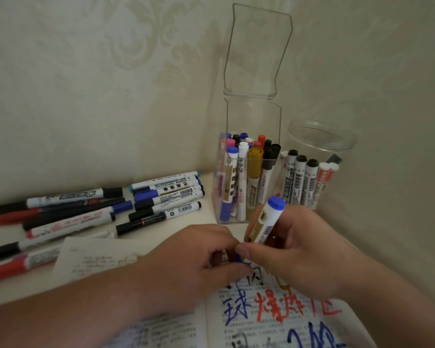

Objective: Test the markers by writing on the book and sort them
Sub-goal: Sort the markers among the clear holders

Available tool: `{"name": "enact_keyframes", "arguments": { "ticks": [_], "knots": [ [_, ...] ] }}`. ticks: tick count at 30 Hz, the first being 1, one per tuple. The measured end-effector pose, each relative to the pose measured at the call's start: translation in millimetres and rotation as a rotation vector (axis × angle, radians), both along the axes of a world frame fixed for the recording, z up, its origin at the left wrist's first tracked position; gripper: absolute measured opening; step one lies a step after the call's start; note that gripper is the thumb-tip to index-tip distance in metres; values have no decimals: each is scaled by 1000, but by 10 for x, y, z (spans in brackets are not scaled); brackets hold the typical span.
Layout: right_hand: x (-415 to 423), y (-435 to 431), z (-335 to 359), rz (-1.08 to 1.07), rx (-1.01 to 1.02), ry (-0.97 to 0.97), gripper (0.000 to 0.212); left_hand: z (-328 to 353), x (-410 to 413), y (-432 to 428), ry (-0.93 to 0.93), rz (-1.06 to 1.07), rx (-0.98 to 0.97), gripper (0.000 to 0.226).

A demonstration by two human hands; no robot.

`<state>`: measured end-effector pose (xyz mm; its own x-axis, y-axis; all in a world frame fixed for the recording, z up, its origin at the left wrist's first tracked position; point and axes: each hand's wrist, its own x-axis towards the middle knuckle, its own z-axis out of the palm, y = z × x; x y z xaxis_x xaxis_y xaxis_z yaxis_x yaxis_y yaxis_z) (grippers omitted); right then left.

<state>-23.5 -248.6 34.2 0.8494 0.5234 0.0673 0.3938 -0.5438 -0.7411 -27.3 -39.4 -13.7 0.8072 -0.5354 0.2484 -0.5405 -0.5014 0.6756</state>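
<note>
Just right of the frame's centre, the right hand (299, 252) grips a white-barrelled marker with a blue end and a gold label band (266, 222). The marker is tilted, blue end up, with the thumb and fingers curled round its lower half. The left hand (194, 259) comes in from the lower left. Its fingers are curled tight against a small blue piece (237, 259) at the marker's lower end; whether this is a cap I cannot tell. Both hands hover over the open printed book (261, 330) at the bottom, scrawled with blue and red characters. Behind them a tall clear plastic box (251, 116), lid (258, 51) raised, holds upright markers. Beside it on the right is a round clear jar (322, 139) with more. On the left, loose markers (86, 209) lie across the white worktop (209, 214), near a handwritten paper slip (93, 257).
</note>
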Motion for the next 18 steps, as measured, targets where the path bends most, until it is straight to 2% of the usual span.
{"name": "enact_keyframes", "arguments": {
  "ticks": [6,10,14,18],
  "knots": [
    [18,76,12,-6,-29,41,3,11,2,0,1,10,-14,15],
    [7,86,-24,-38,-56,-9,1,18,-1,-16,-11,27,9,27],
    [-19,93,-121,-67,-106,-41,8,-6,18,-14,11,56,12,11],
    [-1,65,-143,-79,-52,-28,8,10,33,-11,24,95,6,13]
  ]
}}
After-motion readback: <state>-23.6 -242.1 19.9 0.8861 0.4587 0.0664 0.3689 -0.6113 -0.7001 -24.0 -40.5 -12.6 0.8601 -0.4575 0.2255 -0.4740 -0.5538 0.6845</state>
